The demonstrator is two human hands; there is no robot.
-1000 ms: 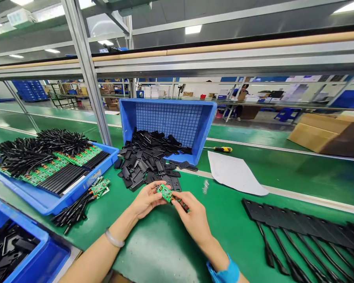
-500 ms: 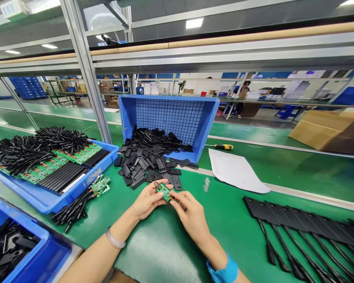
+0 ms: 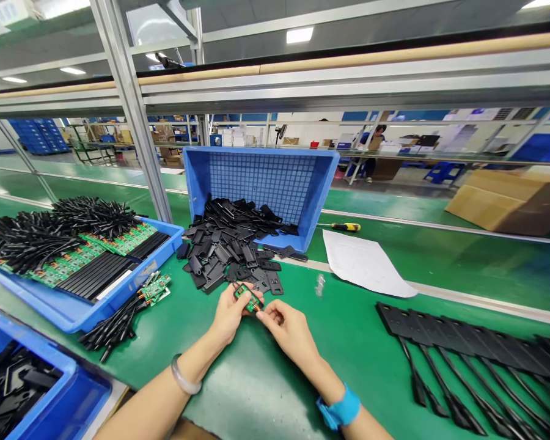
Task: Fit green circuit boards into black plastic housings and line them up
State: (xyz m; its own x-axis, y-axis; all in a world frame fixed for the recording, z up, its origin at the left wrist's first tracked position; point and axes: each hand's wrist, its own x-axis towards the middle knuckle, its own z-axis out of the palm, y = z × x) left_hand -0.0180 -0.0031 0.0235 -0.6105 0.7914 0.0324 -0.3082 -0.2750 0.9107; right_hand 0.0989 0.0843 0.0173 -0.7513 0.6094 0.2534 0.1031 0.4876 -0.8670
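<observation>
Table (image 3: 256, 382), green, carries all items below; blue crate (image 3: 263, 180) lies on side, opening toward person; blue tray (image 3: 152, 267) at left, loaded with cabled boards; row of black units (image 3: 458, 337) at right; black plastic pieces (image 3: 227, 247) spill from crate; right hand (image 3: 289, 330): fingers curled, thumb tip at wire end of board, firmness of grip cannot be told; left hand (image 3: 228, 316): grip closed on green circuit board (image 3: 253, 299), held above table, in front of pieces.
</observation>
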